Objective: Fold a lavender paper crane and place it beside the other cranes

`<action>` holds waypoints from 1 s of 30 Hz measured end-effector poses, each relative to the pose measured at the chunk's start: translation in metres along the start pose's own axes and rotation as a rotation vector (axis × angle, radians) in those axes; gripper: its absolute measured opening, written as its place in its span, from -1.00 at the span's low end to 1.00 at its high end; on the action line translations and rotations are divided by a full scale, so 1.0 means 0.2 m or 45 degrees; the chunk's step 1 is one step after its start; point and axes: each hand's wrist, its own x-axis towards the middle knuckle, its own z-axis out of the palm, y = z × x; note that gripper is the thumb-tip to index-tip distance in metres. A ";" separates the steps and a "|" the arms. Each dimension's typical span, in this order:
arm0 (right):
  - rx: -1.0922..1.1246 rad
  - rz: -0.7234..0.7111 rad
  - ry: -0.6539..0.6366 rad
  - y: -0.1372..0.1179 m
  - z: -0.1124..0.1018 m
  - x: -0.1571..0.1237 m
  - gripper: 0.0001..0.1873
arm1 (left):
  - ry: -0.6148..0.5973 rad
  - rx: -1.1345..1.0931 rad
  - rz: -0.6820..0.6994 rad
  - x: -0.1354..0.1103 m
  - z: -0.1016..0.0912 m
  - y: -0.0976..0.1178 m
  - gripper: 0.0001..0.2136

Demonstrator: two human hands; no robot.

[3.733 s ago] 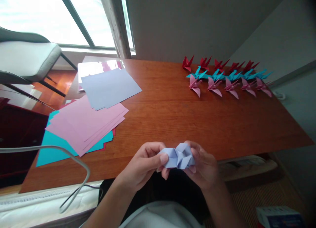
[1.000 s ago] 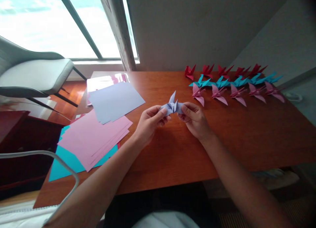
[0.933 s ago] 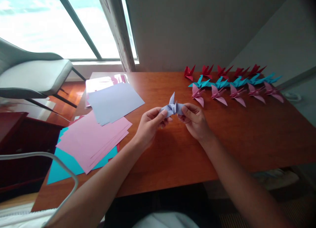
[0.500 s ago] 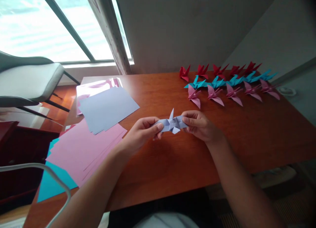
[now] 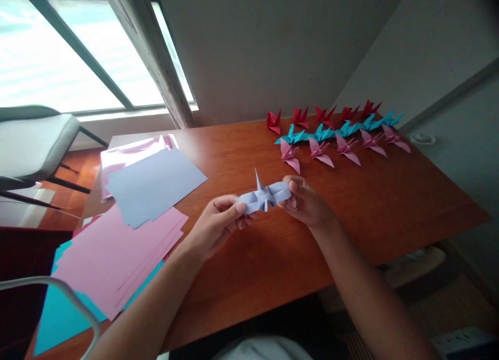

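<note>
A pale lavender origami crane (image 5: 264, 195) is stretched between my two hands above the wooden table (image 5: 241, 266). Its wings spread sideways, and one thin point sticks up from the middle. My left hand (image 5: 222, 220) pinches the tip of the left wing between thumb and fingers. On the other side, my right hand (image 5: 306, 200) grips the right wing's end, with the fingers closed around it. Past my right hand stand finished paper cranes in rows: red cranes (image 5: 300, 117) at the back, blue cranes (image 5: 322, 133) in the middle, pink cranes (image 5: 346, 148) in front.
Lavender sheets (image 5: 156, 183) lie on the left of the table, partly over a shiny plastic packet (image 5: 132, 160). Nearer are pink sheets (image 5: 120, 256) over blue sheets (image 5: 58, 323). A white cable (image 5: 70, 292) curves at the lower left. A chair (image 5: 47, 142) stands by the window.
The view has shifted, so the table and cranes sit further left. The held crane has tipped, its wings looking more curved and its lower flap narrower. Both hands keep hold of the wings.
</note>
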 end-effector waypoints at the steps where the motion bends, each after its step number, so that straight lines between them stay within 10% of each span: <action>1: -0.004 -0.020 0.032 0.00 0.00 0.00 -0.49 | 0.036 -0.021 0.031 0.00 0.00 0.00 -0.74; 13: -0.314 -0.226 0.425 0.03 0.00 0.05 -0.78 | 0.449 0.042 0.120 0.03 -0.03 0.02 -0.77; 21: -0.441 -0.467 0.676 0.10 0.13 -0.01 -0.85 | 0.392 -0.259 0.155 0.03 -0.01 0.02 -0.76; 30: 0.411 -0.319 0.886 0.18 0.31 -0.02 -0.76 | 0.323 -0.505 0.147 0.01 0.04 0.01 -0.76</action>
